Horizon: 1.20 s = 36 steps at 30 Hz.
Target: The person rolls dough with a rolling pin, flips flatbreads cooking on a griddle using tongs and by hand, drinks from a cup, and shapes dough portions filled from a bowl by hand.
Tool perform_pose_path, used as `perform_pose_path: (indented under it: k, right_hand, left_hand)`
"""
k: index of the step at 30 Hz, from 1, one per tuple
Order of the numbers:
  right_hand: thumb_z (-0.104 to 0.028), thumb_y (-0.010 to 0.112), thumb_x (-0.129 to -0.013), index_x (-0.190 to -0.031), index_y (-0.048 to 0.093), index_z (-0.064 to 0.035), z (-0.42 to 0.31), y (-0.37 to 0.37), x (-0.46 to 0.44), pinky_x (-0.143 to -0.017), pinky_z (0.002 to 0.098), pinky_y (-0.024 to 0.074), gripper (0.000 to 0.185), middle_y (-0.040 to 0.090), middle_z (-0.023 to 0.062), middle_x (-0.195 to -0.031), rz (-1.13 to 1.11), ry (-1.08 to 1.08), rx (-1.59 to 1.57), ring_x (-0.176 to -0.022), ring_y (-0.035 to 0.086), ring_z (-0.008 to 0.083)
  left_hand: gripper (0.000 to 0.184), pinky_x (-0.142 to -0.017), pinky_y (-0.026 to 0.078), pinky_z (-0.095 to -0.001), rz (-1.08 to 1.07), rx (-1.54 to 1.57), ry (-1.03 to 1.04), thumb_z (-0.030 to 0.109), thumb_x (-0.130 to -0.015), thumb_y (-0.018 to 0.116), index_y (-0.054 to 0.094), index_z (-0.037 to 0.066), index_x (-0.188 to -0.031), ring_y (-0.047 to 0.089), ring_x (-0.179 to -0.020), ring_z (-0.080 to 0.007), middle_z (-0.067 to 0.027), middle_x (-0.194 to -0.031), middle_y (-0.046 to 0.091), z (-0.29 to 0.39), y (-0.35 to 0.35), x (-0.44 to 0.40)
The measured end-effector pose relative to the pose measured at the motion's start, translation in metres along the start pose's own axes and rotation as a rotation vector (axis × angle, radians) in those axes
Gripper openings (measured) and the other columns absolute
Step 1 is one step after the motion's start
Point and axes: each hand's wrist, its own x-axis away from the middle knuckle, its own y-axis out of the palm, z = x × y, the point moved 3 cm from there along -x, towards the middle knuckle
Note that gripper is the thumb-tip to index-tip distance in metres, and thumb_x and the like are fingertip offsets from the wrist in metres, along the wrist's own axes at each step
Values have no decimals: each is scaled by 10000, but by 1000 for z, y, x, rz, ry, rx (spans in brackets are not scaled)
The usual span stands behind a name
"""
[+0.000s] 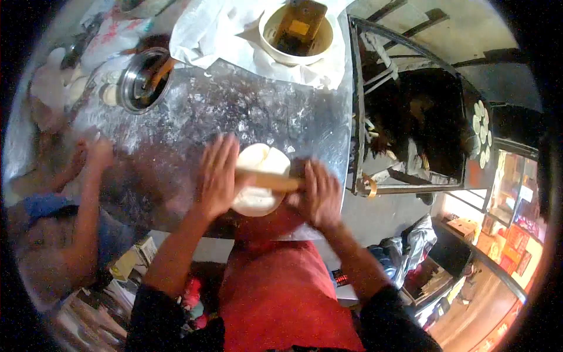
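A round, pale sheet of dough (258, 203) lies on the dark, flour-dusted metal worktop (193, 117). Across its middle rests a wooden rolling pin (271, 181), pressed against the dough. My left hand (217, 179) is on the pin's left end, fingers reaching forward and the thumb side by the dough. At the other end, my right hand (319, 192) holds the pin, its fingers somewhat blurred. Both palms bear on the pin, and their undersides are hidden.
Left, another person's hand (98, 154) is over the worktop. Behind it stand a steel pot (126, 88) with a wooden-handled tool and dough pieces (109, 94). A cream bowl (267, 44) sits on white plastic sheeting (205, 35). On the right is a dark metal-framed stove (355, 117).
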Motion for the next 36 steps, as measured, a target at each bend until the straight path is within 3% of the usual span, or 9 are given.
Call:
perform_pose_path:
  k: [4,12,15,16,19,26,30,33,36]
  right_hand:
    - [-575,569,-918,-1499,401,-111,34,-51,-139,-1145,571,249,762,414,204,-1517,247,74,-93,-1399,392,390]
    - [-694,478,-907,-1530,303,-10,-17,-9,63,-1165,597,180,942,374,210,-1543,49,37,18,-1419,363,365]
    - [-596,485,-954,-1508,368,-35,23,-17,-31,-1132,583,275,797,391,194,-1544,88,-39,85,-1403,393,388]
    - [-524,484,-975,-1547,327,-112,31,-30,-76,-1191,558,197,722,326,168,-1584,83,18,94,-1449,330,353]
    - [-533,533,-961,-1480,409,-97,58,-38,-151,-1111,570,321,689,465,183,-1464,276,44,-47,-1339,450,404]
    - [-633,450,-933,-1558,249,-23,-12,-7,75,-1192,596,118,896,286,162,-1607,21,34,14,-1465,306,343]
    - [-642,464,-930,-1537,324,-61,28,-20,-32,-1152,597,239,852,346,168,-1580,20,30,72,-1422,373,353]
    - [-493,563,-947,-1487,411,-92,64,-36,-147,-1054,533,376,690,493,188,-1452,208,-32,129,-1282,507,374]
    - [-502,542,-956,-1445,444,-71,76,-21,-138,-1048,548,371,659,518,203,-1410,337,-107,18,-1278,502,386]
  left_hand:
    - [599,-1126,266,-576,384,155,-62,351,-966,601,453,7,-1432,449,-1316,-417,-235,-1413,499,-30,-5,-122]
    - [952,-1193,185,-576,27,167,36,565,-868,624,346,-132,-1454,275,-1461,-451,-286,-1547,330,37,2,61]
    - [797,-1177,203,-591,75,41,-16,470,-925,607,362,-38,-1488,301,-1452,-432,-239,-1550,359,15,3,-20]
    - [689,-1169,206,-590,162,41,-6,411,-960,576,381,23,-1495,341,-1426,-429,-219,-1533,391,3,1,-62]
    - [660,-1157,259,-552,359,81,-151,367,-968,592,380,23,-1490,396,-1375,-428,-230,-1504,417,-29,0,-150]
    - [994,-1195,200,-555,48,138,16,555,-857,660,286,-114,-1490,244,-1460,-484,-293,-1557,301,50,11,77]
    - [862,-1166,233,-564,93,-45,15,565,-893,600,374,-10,-1494,295,-1463,-406,-212,-1567,343,19,6,-25]
    - [738,-1130,252,-610,415,68,-65,457,-918,625,386,72,-1500,358,-1405,-423,-207,-1533,388,-26,19,-152]
    - [756,-1127,231,-627,406,-34,-57,467,-923,610,349,81,-1519,363,-1395,-436,-210,-1533,386,-11,7,-139]
